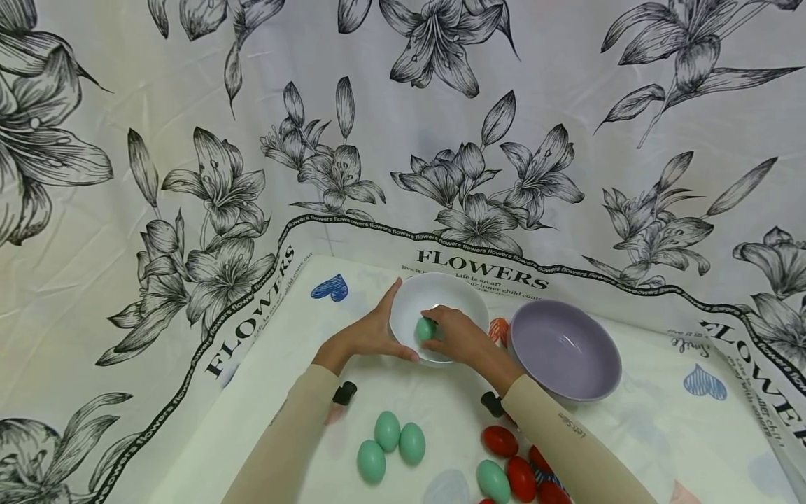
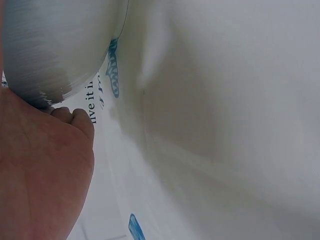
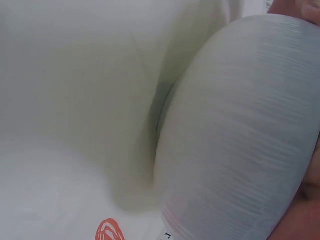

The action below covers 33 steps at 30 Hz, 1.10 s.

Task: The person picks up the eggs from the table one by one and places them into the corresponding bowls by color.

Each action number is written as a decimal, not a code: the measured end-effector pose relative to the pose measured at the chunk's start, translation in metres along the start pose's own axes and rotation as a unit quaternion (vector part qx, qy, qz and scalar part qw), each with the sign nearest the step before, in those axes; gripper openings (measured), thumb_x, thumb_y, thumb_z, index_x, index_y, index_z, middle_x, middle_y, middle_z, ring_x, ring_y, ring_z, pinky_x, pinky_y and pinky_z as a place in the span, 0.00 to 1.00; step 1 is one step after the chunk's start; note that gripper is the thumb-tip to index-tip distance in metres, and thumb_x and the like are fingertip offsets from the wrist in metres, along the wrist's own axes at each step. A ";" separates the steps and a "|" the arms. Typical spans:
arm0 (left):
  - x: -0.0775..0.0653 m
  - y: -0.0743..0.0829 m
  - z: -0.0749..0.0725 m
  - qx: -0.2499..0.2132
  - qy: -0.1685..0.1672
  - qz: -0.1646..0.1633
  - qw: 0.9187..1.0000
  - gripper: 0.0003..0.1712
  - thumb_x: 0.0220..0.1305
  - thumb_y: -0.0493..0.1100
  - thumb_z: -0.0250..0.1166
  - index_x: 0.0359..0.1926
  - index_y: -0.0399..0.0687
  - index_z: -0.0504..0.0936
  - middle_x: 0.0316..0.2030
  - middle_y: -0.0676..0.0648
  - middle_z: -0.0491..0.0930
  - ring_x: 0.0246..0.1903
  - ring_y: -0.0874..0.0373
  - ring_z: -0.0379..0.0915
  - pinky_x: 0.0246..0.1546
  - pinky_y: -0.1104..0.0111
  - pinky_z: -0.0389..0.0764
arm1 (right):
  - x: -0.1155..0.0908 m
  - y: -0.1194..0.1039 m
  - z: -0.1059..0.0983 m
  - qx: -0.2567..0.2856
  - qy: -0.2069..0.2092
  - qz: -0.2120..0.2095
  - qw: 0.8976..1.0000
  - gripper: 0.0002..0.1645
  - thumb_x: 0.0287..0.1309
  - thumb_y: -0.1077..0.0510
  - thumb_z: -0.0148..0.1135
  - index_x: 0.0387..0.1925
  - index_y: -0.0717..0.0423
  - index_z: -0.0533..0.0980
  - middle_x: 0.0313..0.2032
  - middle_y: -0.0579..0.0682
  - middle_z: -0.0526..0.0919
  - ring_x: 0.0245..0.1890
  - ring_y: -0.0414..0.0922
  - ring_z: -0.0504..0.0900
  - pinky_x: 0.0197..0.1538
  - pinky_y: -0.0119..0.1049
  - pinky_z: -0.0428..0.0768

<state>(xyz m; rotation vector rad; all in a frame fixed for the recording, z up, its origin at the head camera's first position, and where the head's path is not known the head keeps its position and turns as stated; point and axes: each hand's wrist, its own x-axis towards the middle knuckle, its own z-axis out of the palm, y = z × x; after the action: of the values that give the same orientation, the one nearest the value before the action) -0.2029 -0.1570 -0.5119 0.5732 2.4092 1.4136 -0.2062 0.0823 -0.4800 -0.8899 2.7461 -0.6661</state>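
Observation:
A white bowl [image 1: 412, 297] stands near the back of the cloth-covered surface. My left hand [image 1: 365, 332] spreads its thumb and fingers round the bowl's left side and holds it. In the left wrist view, that hand [image 2: 45, 170] lies against the outer wall of the bowl [image 2: 60, 45]. Inside the bowl, my right hand [image 1: 462, 336] pinches a green egg [image 1: 425, 328] between thumb and fingers. The right wrist view is mostly filled by the bowl's outside [image 3: 235, 130], so the egg is hidden there.
A purple bowl [image 1: 567, 350] sits right of the white one, close to my right forearm. Several green eggs [image 1: 371, 462] lie in front. Several red eggs [image 1: 521, 479] are by the right sleeve, partly hidden, with another green egg [image 1: 493, 481] beside them. A flowered curtain [image 1: 352, 175] hangs behind.

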 end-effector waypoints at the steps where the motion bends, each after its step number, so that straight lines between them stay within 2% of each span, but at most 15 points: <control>1: 0.000 0.000 0.000 0.000 0.000 -0.001 1.000 0.93 0.36 0.67 0.89 0.83 0.76 0.22 0.83 0.50 0.46 0.78 0.48 0.55 0.74 0.47 0.65 | 0.000 0.000 0.000 0.000 -0.001 0.002 1.000 0.41 0.59 0.53 0.81 0.69 0.63 0.76 0.61 0.57 0.84 0.59 0.49 0.83 0.66 0.45 0.80; 9: -0.001 0.002 0.000 0.002 0.000 -0.010 1.000 0.93 0.36 0.65 0.90 0.82 0.77 0.22 0.84 0.52 0.45 0.79 0.48 0.53 0.76 0.46 0.63 | 0.001 -0.001 0.002 -0.002 -0.010 0.021 1.000 0.41 0.57 0.53 0.82 0.69 0.63 0.76 0.58 0.55 0.85 0.55 0.46 0.83 0.64 0.45 0.81; 15: -0.002 0.002 0.002 0.006 0.003 -0.012 1.000 0.92 0.38 0.63 0.90 0.82 0.77 0.22 0.84 0.52 0.45 0.79 0.48 0.54 0.75 0.46 0.64 | 0.001 -0.001 0.002 -0.002 -0.018 0.032 0.999 0.42 0.57 0.53 0.82 0.69 0.62 0.76 0.60 0.55 0.85 0.58 0.48 0.83 0.67 0.46 0.79; 19: -0.002 0.003 0.001 0.007 0.004 -0.012 1.000 0.92 0.38 0.63 0.90 0.83 0.77 0.23 0.84 0.52 0.45 0.79 0.47 0.54 0.75 0.46 0.65 | -0.001 -0.003 -0.001 -0.020 -0.011 0.025 0.999 0.42 0.57 0.52 0.82 0.70 0.61 0.76 0.63 0.56 0.83 0.62 0.51 0.82 0.70 0.47 0.77; 26: -0.004 0.001 0.001 0.006 0.004 -0.019 1.000 0.93 0.36 0.65 0.90 0.83 0.76 0.23 0.84 0.52 0.44 0.79 0.48 0.53 0.76 0.47 0.62 | -0.023 -0.013 -0.014 -0.025 0.039 -0.009 0.999 0.40 0.60 0.51 0.79 0.70 0.61 0.75 0.65 0.58 0.81 0.65 0.55 0.80 0.68 0.51 0.78; 33: -0.001 0.002 0.000 0.011 0.005 -0.012 1.000 0.93 0.37 0.65 0.90 0.83 0.76 0.23 0.85 0.50 0.42 0.80 0.45 0.51 0.76 0.45 0.60 | -0.061 -0.024 -0.026 0.029 0.125 -0.057 0.990 0.36 0.69 0.45 0.72 0.73 0.48 0.74 0.68 0.48 0.79 0.66 0.48 0.81 0.64 0.47 0.82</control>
<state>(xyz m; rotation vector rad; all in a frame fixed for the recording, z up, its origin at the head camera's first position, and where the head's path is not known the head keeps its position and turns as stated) -0.2015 -0.1564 -0.5106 0.5410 2.4343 1.3846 -0.1527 0.1104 -0.4433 -1.0191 2.8905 -0.9333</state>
